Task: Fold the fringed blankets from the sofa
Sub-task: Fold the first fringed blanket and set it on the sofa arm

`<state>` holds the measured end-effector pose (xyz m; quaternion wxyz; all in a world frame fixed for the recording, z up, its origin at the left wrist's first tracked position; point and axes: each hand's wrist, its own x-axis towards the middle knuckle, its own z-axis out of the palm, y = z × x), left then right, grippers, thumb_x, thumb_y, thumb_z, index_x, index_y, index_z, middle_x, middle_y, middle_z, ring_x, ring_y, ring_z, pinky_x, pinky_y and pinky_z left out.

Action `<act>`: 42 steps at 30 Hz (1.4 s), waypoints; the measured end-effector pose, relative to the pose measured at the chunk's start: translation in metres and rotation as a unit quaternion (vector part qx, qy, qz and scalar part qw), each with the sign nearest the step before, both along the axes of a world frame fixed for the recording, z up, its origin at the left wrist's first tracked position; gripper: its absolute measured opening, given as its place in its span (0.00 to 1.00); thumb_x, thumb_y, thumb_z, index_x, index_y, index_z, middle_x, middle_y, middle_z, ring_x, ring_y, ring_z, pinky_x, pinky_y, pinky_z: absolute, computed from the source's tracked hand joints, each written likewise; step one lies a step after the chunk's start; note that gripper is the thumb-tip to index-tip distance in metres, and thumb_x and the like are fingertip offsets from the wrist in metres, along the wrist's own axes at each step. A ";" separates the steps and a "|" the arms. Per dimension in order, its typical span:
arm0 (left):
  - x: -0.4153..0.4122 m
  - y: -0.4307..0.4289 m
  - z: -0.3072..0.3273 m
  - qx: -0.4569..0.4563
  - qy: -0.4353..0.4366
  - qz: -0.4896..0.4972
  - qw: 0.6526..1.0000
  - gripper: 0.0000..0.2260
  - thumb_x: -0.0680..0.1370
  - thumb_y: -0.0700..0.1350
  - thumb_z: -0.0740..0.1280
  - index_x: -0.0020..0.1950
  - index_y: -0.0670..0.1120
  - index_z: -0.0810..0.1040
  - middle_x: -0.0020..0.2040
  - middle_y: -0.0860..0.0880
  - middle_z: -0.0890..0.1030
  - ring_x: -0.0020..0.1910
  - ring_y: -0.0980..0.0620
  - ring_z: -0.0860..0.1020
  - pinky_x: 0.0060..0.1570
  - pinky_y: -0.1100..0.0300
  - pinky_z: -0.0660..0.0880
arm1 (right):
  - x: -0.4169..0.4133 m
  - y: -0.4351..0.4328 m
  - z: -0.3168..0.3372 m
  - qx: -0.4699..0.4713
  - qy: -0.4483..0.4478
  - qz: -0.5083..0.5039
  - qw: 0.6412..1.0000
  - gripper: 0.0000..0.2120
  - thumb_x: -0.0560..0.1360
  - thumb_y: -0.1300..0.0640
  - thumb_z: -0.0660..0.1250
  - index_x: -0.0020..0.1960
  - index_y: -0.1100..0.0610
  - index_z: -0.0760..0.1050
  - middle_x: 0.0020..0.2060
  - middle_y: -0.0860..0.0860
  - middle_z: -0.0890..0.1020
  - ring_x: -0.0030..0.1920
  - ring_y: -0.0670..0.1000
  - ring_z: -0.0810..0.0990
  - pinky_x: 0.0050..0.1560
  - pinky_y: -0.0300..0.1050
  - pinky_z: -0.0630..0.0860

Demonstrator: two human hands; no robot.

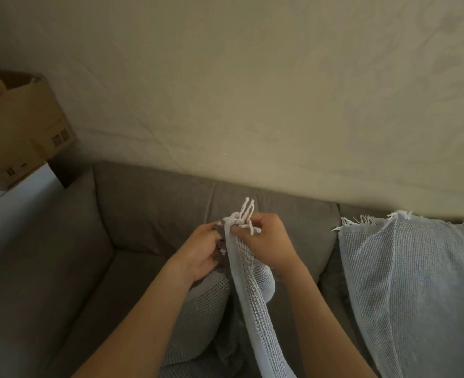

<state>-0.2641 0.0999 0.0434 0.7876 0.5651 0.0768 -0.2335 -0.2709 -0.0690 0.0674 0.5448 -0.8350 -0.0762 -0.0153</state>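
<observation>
Pale waffle blanket [252, 290] hangs bunched — left hand [201, 249] and right hand [269, 241] grip its fringed corner; sofa [89, 268] stretches leftward.

A: Fringed blankets, count?
B: Two: held blanket [248, 271] above the sofa [149, 208]; draped blanket [416, 282] on the sofa's right part.
A: Hands?
B: Two: left hand [201, 252], right hand [269, 241].
A: Boxes?
B: One cardboard box [26, 126], left of the sofa.
</observation>
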 end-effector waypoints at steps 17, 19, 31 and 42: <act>0.015 0.010 0.004 0.087 -0.108 -0.076 0.987 0.11 0.84 0.41 0.70 0.65 0.41 0.84 0.56 0.42 0.87 0.52 0.51 0.83 0.52 0.57 0.77 | 0.024 -0.005 -0.016 0.033 0.002 -0.062 0.998 0.10 0.71 0.59 0.81 0.48 0.55 0.81 0.35 0.50 0.82 0.32 0.42 0.75 0.32 0.39 0.72; 0.020 0.008 0.006 0.090 -0.110 -0.077 0.987 0.10 0.84 0.41 0.69 0.63 0.39 0.84 0.51 0.43 0.86 0.47 0.52 0.83 0.47 0.60 0.77 | 0.027 -0.003 -0.016 0.063 -0.012 -0.071 0.995 0.04 0.78 0.59 0.75 0.52 0.54 0.81 0.38 0.53 0.83 0.34 0.45 0.75 0.35 0.42 0.72; 0.072 -0.032 0.072 0.046 -0.091 0.154 0.983 0.08 0.88 0.39 0.60 0.60 0.46 0.77 0.49 0.47 0.81 0.43 0.53 0.80 0.41 0.57 0.79 | 0.010 0.021 -0.041 -0.073 -0.122 -0.123 0.982 0.21 0.72 0.59 0.75 0.57 0.51 0.66 0.52 0.48 0.74 0.49 0.46 0.75 0.45 0.39 0.74; 0.118 -0.043 0.160 -0.162 -0.103 0.260 0.946 0.09 0.89 0.39 0.58 0.67 0.42 0.74 0.54 0.43 0.80 0.47 0.49 0.82 0.35 0.59 0.83 | 0.036 0.002 0.004 -0.286 -0.266 -0.127 0.912 0.24 0.73 0.59 0.46 0.67 0.50 0.67 0.46 0.58 0.77 0.27 0.62 0.68 0.25 0.49 0.65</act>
